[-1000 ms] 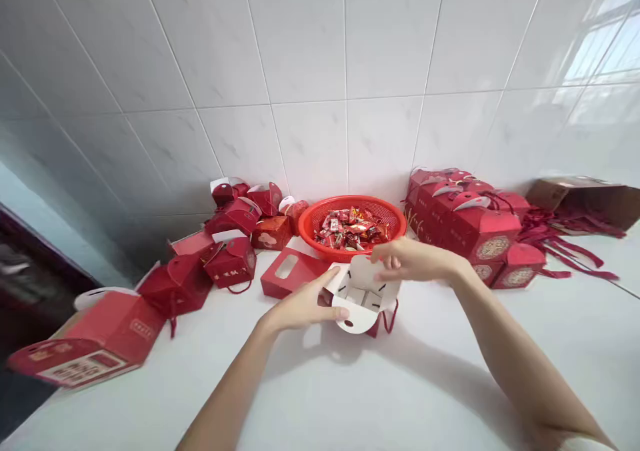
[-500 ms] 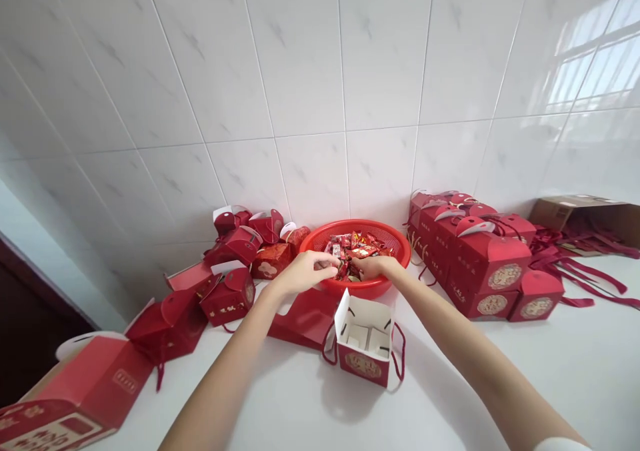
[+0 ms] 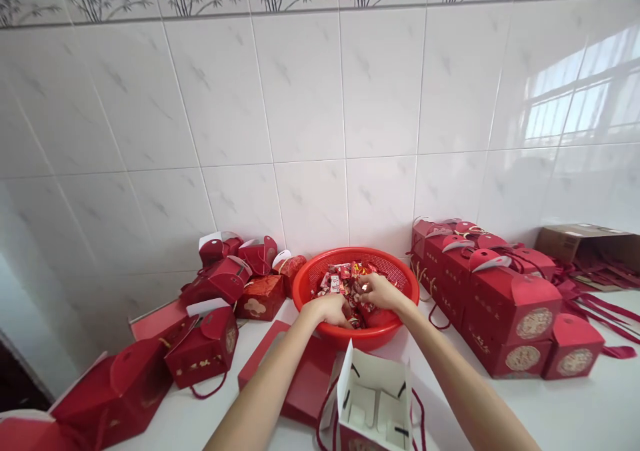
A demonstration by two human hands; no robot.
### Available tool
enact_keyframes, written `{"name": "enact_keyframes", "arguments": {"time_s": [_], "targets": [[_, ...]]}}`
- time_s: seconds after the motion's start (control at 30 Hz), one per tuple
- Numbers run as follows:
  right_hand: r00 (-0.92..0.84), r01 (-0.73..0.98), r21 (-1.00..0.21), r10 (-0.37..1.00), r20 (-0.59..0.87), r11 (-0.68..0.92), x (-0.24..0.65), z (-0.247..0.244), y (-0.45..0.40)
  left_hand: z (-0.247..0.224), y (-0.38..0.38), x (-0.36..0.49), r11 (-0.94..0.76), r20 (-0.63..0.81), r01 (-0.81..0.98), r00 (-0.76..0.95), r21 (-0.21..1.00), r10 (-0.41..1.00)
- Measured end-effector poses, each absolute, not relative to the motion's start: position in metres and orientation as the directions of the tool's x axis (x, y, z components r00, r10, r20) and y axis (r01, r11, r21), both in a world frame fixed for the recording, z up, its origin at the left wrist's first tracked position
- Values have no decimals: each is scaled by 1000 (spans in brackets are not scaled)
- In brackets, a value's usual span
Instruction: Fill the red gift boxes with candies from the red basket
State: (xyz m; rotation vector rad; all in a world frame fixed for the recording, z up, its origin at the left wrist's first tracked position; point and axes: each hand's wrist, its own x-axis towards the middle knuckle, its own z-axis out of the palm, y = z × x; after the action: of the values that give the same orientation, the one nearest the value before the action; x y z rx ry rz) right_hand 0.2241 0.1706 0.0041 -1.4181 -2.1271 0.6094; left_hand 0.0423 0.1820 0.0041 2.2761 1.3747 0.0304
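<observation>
A red plastic basket (image 3: 306,277) with a perforated rim holds many small wrapped candies (image 3: 341,272), mostly red. My left hand (image 3: 331,309) dips into its near left part, fingers curled down among the candies; their tips are hidden. Beside it on the right, my right hand (image 3: 383,292) is above the pile with thumb and fingers drawn together on a small shiny piece, seemingly a wrapped candy. Between my forearms stands an open gift box (image 3: 373,397), white inside, with dark red cord handles. Its inside shows only white cardboard flaps.
Flat red cardboard (image 3: 307,377) lies left of the open box. Several red gift boxes (image 3: 203,344) crowd the left side. At right, closed red boxes (image 3: 510,304) are stacked beside a brown carton (image 3: 575,237) and dark red ribbons (image 3: 610,311). A tiled wall (image 3: 310,104) stands behind.
The view has tilted up, so the basket and boxes sit lower in the picture. My left hand has gone down into the candies. My right hand has risen from them, fingers closed.
</observation>
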Motion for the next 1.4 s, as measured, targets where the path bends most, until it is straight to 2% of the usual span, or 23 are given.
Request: {"name": "enact_keyframes", "arguments": {"time_s": [0.1, 0.17, 0.3, 0.37, 0.5, 0.6, 0.7, 0.83, 0.97, 1.1, 1.4], "targets": [[-184, 598, -742, 953, 242, 304, 226, 1, 172, 9, 178, 44, -342, -335, 863, 468, 371, 818], [-114, 510, -813, 959, 259, 280, 228, -1, 174, 13, 175, 46, -348, -344, 855, 482, 385, 806], [-43, 452, -847, 955, 293, 280, 230, -4, 177, 15, 173, 48, -373, -317, 801, 546, 467, 775], [-17, 423, -859, 951, 309, 287, 230, -5, 178, 13, 174, 47, -387, -230, 772, 551, 503, 802], [73, 328, -897, 939, 337, 297, 233, -3, 178, 9, 178, 44, -421, 58, 644, 506, 639, 861], [120, 264, -919, 936, 332, 292, 236, -3, 177, 11, 177, 41, -390, 163, 505, 435, 770, 886], [97, 293, -915, 944, 316, 277, 236, -4, 175, 13, 174, 40, -275, 133, 357, 376, 893, 917], [9, 388, -886, 960, 278, 253, 234, -4, 172, 14, 171, 41, -177, 82, 241, 359, 954, 930], [-29, 429, -874, 970, 240, 228, 233, -1, 170, 12, 173, 40, -76, 1, 214, 333, 974, 943], [8, 450, -862, 965, 264, 232, 233, 1, 169, 10, 175, 40, -93, 23, 212, 311, 973, 950], [9, 294, -939, 981, 192, 181, 234, 0, 165, 15, 171, 45, -69, -2, 231, 292, 971, 957]]}}
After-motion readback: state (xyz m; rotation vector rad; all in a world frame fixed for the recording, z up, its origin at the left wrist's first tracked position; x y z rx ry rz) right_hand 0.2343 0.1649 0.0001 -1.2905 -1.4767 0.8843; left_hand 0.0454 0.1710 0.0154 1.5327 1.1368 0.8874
